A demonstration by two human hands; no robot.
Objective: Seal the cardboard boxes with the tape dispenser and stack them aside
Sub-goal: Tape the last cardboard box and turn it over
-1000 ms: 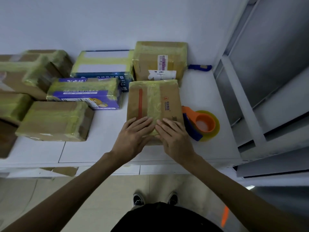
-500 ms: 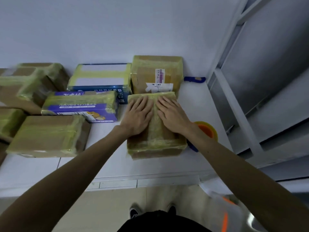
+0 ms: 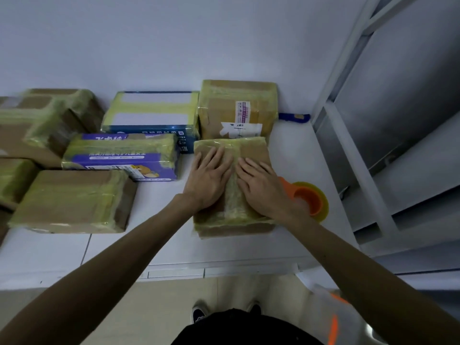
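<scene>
A flat cardboard box (image 3: 256, 151) lies on the white table (image 3: 293, 240), with a strip of yellowish tape running down its top. My left hand (image 3: 209, 180) presses flat on the box left of the strip, fingers straight. My right hand (image 3: 261, 185) presses flat just right of the strip. The orange tape dispenser (image 3: 310, 199) with its yellow roll lies on the table right of the box, partly hidden by my right wrist.
Several taped boxes fill the table's left and back: a brown one (image 3: 72, 200) at front left, a purple one (image 3: 119, 155), a blue one (image 3: 151, 113), a labelled brown one (image 3: 236, 108) by the wall. A blue tool (image 3: 295, 117) lies behind. A grey metal rack (image 3: 373, 120) stands right.
Both hands slid along the tape strip from the box's near edge toward its far end, then drew back a little toward its middle.
</scene>
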